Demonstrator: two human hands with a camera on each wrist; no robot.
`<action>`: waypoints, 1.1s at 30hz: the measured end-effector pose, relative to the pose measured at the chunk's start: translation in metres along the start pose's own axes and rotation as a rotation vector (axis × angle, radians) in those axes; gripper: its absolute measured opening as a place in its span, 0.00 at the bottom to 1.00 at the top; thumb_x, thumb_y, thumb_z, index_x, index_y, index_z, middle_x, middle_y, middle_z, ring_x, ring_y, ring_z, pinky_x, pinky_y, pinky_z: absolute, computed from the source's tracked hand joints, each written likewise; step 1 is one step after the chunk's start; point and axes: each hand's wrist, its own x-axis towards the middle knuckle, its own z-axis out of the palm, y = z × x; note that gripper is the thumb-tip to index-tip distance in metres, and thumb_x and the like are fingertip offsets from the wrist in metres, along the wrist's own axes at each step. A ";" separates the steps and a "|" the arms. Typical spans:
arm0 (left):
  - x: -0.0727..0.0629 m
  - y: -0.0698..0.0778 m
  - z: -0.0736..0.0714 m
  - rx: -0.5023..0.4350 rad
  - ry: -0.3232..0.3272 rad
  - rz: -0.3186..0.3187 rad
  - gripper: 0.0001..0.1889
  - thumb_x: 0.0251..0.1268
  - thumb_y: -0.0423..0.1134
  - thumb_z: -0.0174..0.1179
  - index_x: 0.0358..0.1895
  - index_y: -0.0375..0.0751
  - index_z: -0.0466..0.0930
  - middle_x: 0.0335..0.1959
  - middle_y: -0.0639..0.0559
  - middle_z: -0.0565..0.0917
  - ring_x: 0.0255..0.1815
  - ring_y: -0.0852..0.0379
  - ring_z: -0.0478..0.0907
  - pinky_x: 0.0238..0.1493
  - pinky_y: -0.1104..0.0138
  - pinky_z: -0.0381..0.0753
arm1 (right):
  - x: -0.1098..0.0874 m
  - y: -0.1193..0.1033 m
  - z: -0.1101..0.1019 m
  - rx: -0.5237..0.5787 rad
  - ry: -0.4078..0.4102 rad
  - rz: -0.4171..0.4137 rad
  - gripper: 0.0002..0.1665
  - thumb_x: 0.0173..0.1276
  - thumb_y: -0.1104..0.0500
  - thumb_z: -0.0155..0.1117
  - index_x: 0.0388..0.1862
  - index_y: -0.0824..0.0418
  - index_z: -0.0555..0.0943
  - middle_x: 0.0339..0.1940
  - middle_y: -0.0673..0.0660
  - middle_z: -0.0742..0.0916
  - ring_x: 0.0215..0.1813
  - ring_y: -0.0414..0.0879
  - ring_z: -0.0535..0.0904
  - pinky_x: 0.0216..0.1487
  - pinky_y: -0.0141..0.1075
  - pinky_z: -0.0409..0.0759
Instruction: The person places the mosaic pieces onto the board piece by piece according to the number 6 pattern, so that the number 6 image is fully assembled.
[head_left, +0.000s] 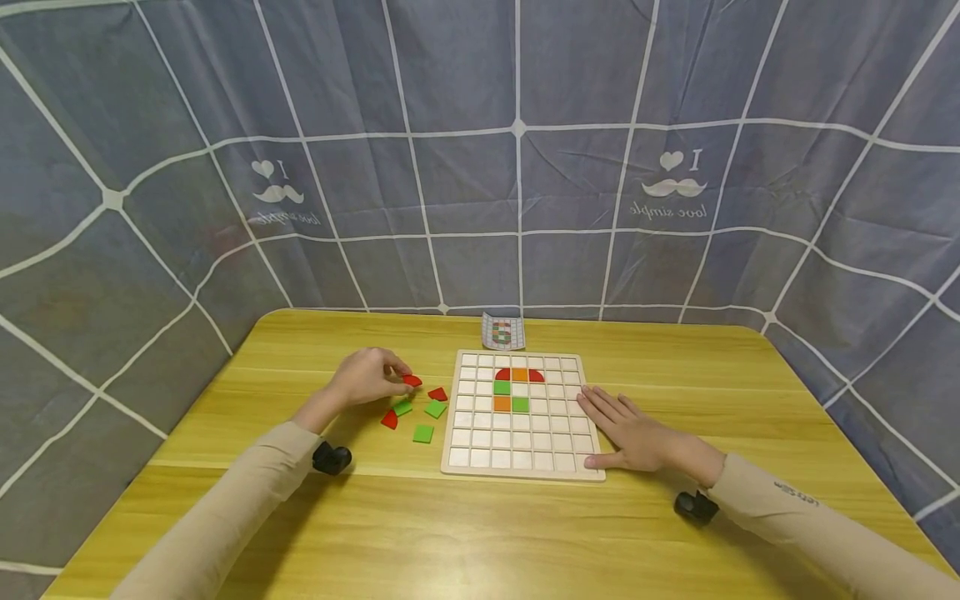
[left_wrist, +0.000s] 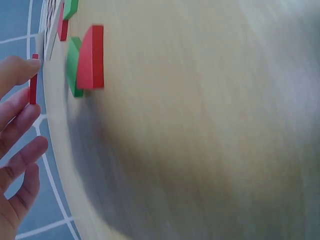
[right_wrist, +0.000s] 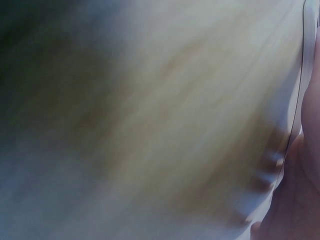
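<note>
Left hand (head_left: 369,373) pinching a red piece (head_left: 412,380) above the tabletop (head_left: 480,533), left of the board (head_left: 521,476).
Thumb and fingertips close narrowly on that piece; near it lie two loose red pieces (head_left: 437,394) and three loose green pieces (head_left: 423,434). On the board's grid sit two red, two orange and two green tiles (head_left: 520,404). The right hand (head_left: 633,433) rests, fingers straight, thumb wide, on the board's right edge. Behind the board sits a card (head_left: 503,332); beyond, a curtain (head_left: 465,187).
</note>
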 end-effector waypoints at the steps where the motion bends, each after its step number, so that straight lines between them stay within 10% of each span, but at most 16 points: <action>1: 0.000 0.002 0.000 0.000 0.001 0.006 0.13 0.50 0.50 0.71 0.37 0.48 0.89 0.35 0.53 0.87 0.31 0.60 0.76 0.33 0.66 0.73 | 0.000 0.000 0.000 0.001 0.003 -0.003 0.57 0.67 0.33 0.52 0.77 0.68 0.45 0.78 0.69 0.49 0.78 0.65 0.43 0.72 0.63 0.45; 33: 0.019 0.042 0.007 -0.034 -0.029 0.096 0.11 0.50 0.49 0.72 0.37 0.51 0.89 0.40 0.56 0.88 0.34 0.61 0.80 0.32 0.69 0.76 | 0.011 0.009 -0.006 -0.040 -0.008 -0.055 0.58 0.65 0.31 0.54 0.78 0.64 0.45 0.79 0.66 0.49 0.79 0.63 0.43 0.72 0.64 0.44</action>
